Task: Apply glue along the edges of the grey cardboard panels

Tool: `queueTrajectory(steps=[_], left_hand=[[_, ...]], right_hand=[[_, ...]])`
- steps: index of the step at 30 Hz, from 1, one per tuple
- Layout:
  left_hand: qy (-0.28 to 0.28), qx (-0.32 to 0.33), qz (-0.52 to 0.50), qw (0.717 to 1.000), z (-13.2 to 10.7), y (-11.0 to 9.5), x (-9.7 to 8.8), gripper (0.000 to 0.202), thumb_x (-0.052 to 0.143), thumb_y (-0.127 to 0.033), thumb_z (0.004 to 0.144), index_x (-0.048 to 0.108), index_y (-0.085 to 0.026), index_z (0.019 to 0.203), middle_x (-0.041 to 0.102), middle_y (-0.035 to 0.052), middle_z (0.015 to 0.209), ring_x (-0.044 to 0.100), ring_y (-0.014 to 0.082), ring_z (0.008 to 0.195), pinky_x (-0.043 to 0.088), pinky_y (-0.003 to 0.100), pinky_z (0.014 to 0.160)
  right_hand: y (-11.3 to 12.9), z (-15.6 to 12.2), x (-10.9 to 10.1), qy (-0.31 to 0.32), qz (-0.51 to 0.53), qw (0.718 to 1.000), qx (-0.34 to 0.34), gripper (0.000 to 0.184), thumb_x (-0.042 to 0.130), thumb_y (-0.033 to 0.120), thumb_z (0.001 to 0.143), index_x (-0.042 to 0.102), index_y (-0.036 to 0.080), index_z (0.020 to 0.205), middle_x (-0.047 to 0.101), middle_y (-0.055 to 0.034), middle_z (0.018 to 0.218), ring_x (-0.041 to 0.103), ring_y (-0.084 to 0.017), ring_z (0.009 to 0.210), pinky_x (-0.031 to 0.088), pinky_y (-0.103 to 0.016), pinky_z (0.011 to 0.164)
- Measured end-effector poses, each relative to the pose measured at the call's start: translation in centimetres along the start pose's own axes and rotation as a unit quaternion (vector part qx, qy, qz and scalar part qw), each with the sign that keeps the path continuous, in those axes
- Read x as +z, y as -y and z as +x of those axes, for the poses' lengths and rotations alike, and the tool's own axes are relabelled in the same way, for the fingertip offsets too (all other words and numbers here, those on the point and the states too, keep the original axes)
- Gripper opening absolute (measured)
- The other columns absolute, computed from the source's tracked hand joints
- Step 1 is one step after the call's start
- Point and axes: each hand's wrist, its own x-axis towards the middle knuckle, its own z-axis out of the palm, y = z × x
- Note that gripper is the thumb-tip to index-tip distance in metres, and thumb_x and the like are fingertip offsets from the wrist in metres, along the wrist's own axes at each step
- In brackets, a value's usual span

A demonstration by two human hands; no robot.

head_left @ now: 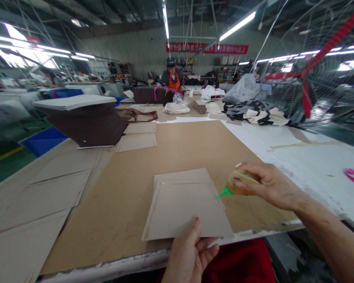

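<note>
A grey cardboard sheet (pixel 185 208) lies at the near edge of the table, with another sheet (pixel 191 173) showing beneath its far side. My left hand (pixel 190 251) pinches the near edge, thumb on top and fingers underneath. Thin lines of glue show along the sheet's left and far edges. In my right hand (pixel 268 184) is a yellowish glue bottle (pixel 237 182), tilted so that its green nozzle (pixel 224 192) points down at the sheet's right edge. The fingers are wrapped round the bottle.
Brown board (pixel 194 145) covers the table's middle. More grey sheets (pixel 56 192) overlap along the left. A tall dark stack (pixel 88 124) with white sheets on top stands at the far left. Cloth pieces (pixel 253 112) and a large fan (pixel 305 74) are at right. Another person (pixel 172 78) works across the table.
</note>
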Motion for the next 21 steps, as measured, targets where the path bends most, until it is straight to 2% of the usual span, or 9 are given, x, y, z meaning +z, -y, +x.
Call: queueTrajectory(steps=[6, 12, 14, 19, 21], left_hand=[[0.003, 0.039, -0.025, 0.999, 0.0, -1.6, -1.5, 0.024, 0.061, -0.013, 0.087, 0.055, -0.010, 0.111, 0.072, 0.0150, 0.102, 0.071, 0.0214, 0.078, 0.060, 0.031, 0.063], [0.028, 0.027, -0.006, 0.999, 0.1, -2.0, -1.8, 0.027, 0.058, -0.017, 0.090, 0.054, -0.007, 0.114, 0.071, 0.0193, 0.106, 0.071, 0.0233, 0.082, 0.059, 0.030, 0.064], [0.032, 0.022, -0.007, 0.999, 0.2, -2.0, -1.9, 0.027, 0.058, -0.019, 0.090, 0.055, -0.007, 0.114, 0.070, 0.0193, 0.108, 0.071, 0.0245, 0.085, 0.058, 0.030, 0.066], [0.029, 0.015, -0.009, 0.999, 0.3, -1.9, -1.9, 0.027, 0.058, -0.020, 0.089, 0.055, -0.007, 0.113, 0.069, 0.0199, 0.110, 0.071, 0.0268, 0.087, 0.058, 0.031, 0.067], [0.020, 0.023, -0.005, 1.000, 0.2, -1.9, -1.9, 0.028, 0.059, -0.020, 0.089, 0.055, -0.008, 0.114, 0.069, 0.0196, 0.111, 0.071, 0.0271, 0.086, 0.058, 0.032, 0.067]], right_hand=[[-0.7, 1.9, 1.3, -0.023, 0.002, 1.000, -0.019, 0.029, 0.058, 0.051, 0.089, 0.067, 0.023, 0.093, 0.067, -0.0002, 0.087, 0.060, -0.018, 0.076, 0.044, -0.030, 0.067], [-1.2, 3.3, 2.4, -0.051, -0.012, 0.998, -0.037, 0.024, 0.059, 0.045, 0.088, 0.067, 0.023, 0.093, 0.067, -0.0007, 0.088, 0.061, -0.018, 0.078, 0.045, -0.030, 0.069], [-0.8, 3.0, 2.2, -0.039, -0.005, 0.999, -0.037, 0.024, 0.059, 0.045, 0.088, 0.067, 0.023, 0.092, 0.066, -0.0011, 0.086, 0.061, -0.018, 0.077, 0.045, -0.029, 0.068], [0.3, 1.8, 1.5, 0.084, 0.064, 0.994, -0.023, 0.028, 0.058, 0.048, 0.089, 0.067, 0.021, 0.091, 0.065, -0.0012, 0.081, 0.061, -0.017, 0.073, 0.046, -0.027, 0.062], [0.2, 2.0, 1.5, 0.061, 0.050, 0.997, -0.020, 0.028, 0.058, 0.047, 0.089, 0.067, 0.021, 0.092, 0.065, -0.0015, 0.083, 0.060, -0.018, 0.075, 0.046, -0.028, 0.065]])
